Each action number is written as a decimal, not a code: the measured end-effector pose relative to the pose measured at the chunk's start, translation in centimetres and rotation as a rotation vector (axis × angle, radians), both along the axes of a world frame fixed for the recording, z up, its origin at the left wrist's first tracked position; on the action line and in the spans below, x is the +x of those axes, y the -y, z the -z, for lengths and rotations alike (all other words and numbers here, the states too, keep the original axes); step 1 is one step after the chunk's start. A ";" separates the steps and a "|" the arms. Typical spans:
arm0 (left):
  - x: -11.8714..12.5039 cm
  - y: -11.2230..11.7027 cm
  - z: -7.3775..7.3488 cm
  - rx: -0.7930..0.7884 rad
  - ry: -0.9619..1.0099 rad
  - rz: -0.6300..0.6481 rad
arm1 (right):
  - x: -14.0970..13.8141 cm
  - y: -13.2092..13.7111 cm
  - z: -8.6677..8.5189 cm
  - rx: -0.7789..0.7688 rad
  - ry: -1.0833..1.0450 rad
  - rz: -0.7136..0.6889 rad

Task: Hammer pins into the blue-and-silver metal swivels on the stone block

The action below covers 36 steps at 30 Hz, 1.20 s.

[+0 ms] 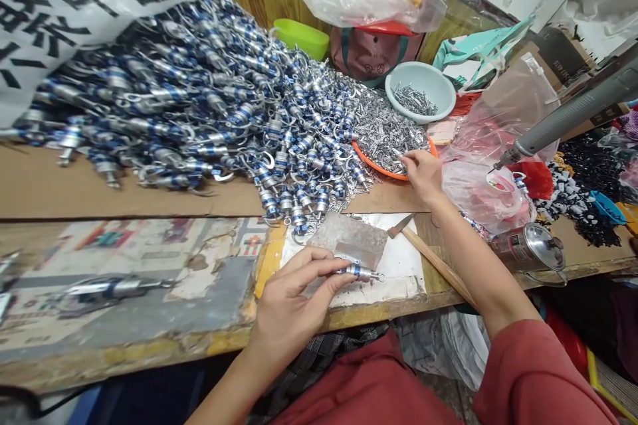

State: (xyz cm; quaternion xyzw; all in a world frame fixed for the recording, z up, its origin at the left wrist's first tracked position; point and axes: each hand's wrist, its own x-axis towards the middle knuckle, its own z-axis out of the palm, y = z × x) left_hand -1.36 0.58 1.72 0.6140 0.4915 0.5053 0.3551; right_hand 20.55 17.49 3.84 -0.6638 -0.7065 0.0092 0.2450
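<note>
My left hand [292, 309] pinches a small silver and blue metal fitting [363, 272] above a grey metal plate [349, 239] near the table's front edge. My right hand [423, 176] reaches out to an orange dish [371, 163] heaped with small silver metal pieces, its fingers curled down onto the heap. Whether those fingers hold a piece is hidden. A big pile of finished blue and silver fittings [199, 99] covers the table to the left of the dish.
A pale bowl of small metal parts [420, 91] stands behind the dish. A hammer [428, 255] lies by the plate. A grey power tool [568, 113] hangs at right over plastic bags. A steel pot [531, 249] sits at the edge. Green bowl [302, 36] at back.
</note>
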 end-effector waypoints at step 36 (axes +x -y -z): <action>-0.6 0.1 -1.9 -0.210 0.162 0.086 | -3.5 15.3 -0.6 0.377 -0.092 -0.927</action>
